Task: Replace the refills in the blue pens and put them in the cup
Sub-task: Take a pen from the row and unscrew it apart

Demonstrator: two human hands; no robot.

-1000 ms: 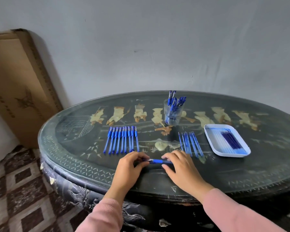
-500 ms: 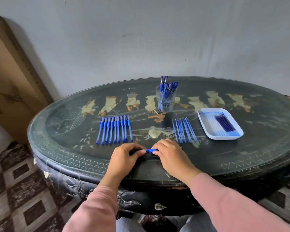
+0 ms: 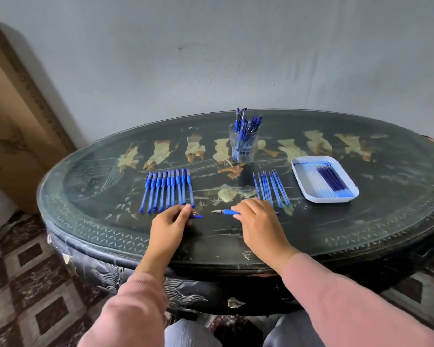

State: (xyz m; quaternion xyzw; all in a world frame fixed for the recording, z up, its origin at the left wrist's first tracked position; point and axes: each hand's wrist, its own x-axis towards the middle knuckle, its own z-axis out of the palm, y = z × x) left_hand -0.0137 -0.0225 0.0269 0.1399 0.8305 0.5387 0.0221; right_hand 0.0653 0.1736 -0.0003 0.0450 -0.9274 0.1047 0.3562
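Dark and shiny, the round table (image 3: pixel 348 229) stands by a grey wall (image 3: pixel 211 58). It has pale pictures of people on its top.

Near the front edge, the right hand (image 3: pixel 259 221) holds one blue pen (image 3: pixel 228 212). The pen lies flat, just over the table top, with its thin metal tip pointing left. The right fingers (image 3: pixel 248 207) are curled over the pen's middle, and its dark back end sticks out past the hand. The left hand (image 3: pixel 169 226) is a little way off to the left, apart from the pen. Its fingers (image 3: pixel 183 211) pinch a small blue piece (image 3: pixel 197 216) that pokes out to the right. I cannot tell what part it is.

Just behind the left hand is a row of blue pens (image 3: pixel 168 190), lying side by side. Just behind the right hand is a row of refills (image 3: pixel 271 189), thin and blue. Farther back, between the two rows, stands a glass cup (image 3: pixel 243 149) with more blue pens standing in it. To the right of the refills sits a white tray (image 3: pixel 303 181) holding dark blue and see-through refills.

A cardboard box (image 3: pixel 13 116) leans on the wall at the left. The floor (image 3: pixel 23 284) has brown and white squares. Pink sleeves cover both arms.
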